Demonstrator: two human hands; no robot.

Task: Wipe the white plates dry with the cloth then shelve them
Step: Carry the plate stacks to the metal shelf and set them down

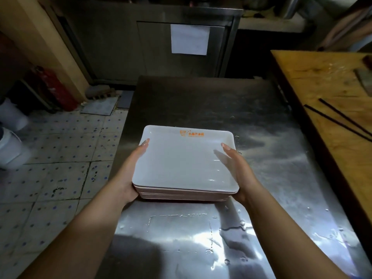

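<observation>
A stack of white plates [186,164], rectangular with an orange logo on the top one, is held over the wet steel bench [261,125] between both hands. The left hand [130,174] grips the stack's left edge and the right hand [238,170] its right edge, fingers [226,147] straight along the rims, thumbs hidden. Black chopsticks [338,119] lie on the wooden board [322,77] to the right.
</observation>
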